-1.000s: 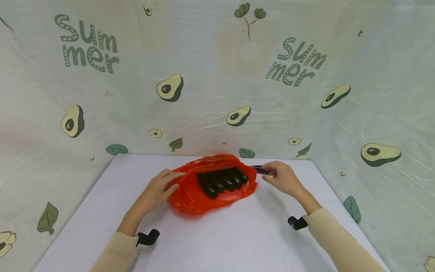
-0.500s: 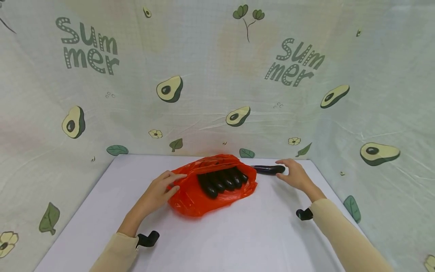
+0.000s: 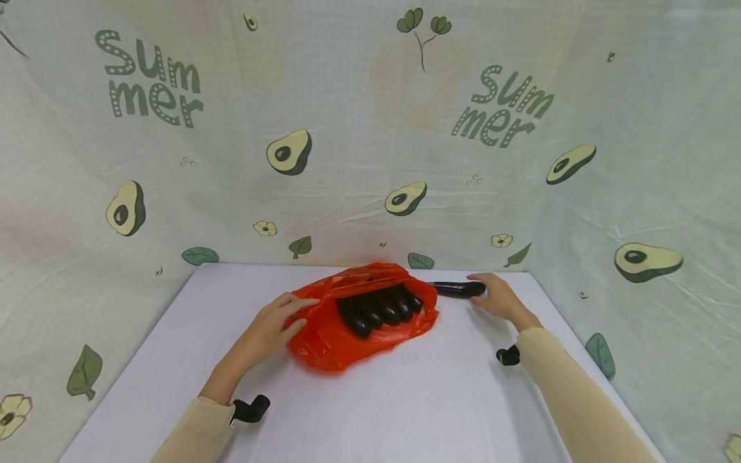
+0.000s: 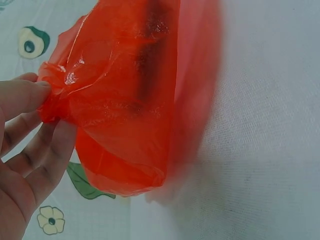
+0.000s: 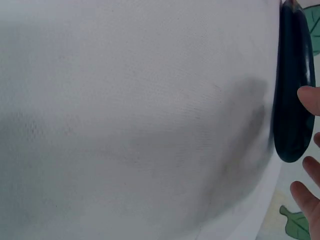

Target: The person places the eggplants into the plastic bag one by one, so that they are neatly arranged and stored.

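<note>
A red plastic bag (image 3: 330, 341) lies on its side with its mouth toward me, several dark glossy eggplants (image 3: 379, 306) side by side in it. My left hand (image 3: 272, 326) pinches a gathered bit of the bag's left end between thumb and fingers; the left wrist view shows the bunched plastic (image 4: 57, 95). Right of the bag, another eggplant (image 3: 454, 289) lies lengthwise, its stem end against the bag's edge. Around its rounded right end is my right hand (image 3: 498, 299), fingers spread. In the right wrist view the thumb (image 5: 310, 99) overlaps the eggplant's side, with other fingertips apart from it.
A white table (image 3: 370, 411) stretches toward me. Behind it and at both sides hangs a pale cloth (image 3: 347, 83) printed with avocados, leaves and lettering. Each sleeve cuff carries a small black camera mount (image 3: 251, 408).
My right hand has slid off the eggplant's middle to the right, then come slightly back to its rounded end. The eggplant lies still. My left hand stays on the bag.
</note>
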The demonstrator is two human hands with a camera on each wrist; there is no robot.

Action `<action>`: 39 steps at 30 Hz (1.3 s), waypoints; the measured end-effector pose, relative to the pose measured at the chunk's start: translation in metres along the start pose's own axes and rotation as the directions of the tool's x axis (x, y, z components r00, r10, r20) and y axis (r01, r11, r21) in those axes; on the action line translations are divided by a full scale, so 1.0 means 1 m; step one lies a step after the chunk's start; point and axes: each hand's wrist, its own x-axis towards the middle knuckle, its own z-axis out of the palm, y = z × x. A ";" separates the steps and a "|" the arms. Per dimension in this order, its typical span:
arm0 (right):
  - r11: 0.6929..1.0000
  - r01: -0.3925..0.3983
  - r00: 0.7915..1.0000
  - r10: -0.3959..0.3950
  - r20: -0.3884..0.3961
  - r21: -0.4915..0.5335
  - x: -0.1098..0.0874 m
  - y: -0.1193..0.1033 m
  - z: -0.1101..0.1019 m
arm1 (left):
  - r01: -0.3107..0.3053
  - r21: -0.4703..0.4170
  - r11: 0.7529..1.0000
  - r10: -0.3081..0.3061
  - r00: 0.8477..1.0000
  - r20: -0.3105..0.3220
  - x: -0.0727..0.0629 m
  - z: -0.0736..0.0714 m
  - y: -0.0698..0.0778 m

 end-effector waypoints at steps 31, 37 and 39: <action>0.999 0.030 1.000 -0.030 0.007 -0.019 -0.002 0.012 0.007 | 0.005 0.029 1.000 -0.005 1.000 0.000 -0.001 -0.003 0.000; 0.997 0.066 0.997 -0.065 0.051 -0.025 -0.004 0.017 0.001 | 0.002 0.025 1.000 -0.002 1.000 -0.003 -0.001 -0.004 0.000; 0.996 0.080 0.995 -0.078 0.068 -0.029 -0.007 0.019 -0.001 | 0.000 0.026 1.000 0.000 1.000 -0.004 -0.001 -0.004 0.000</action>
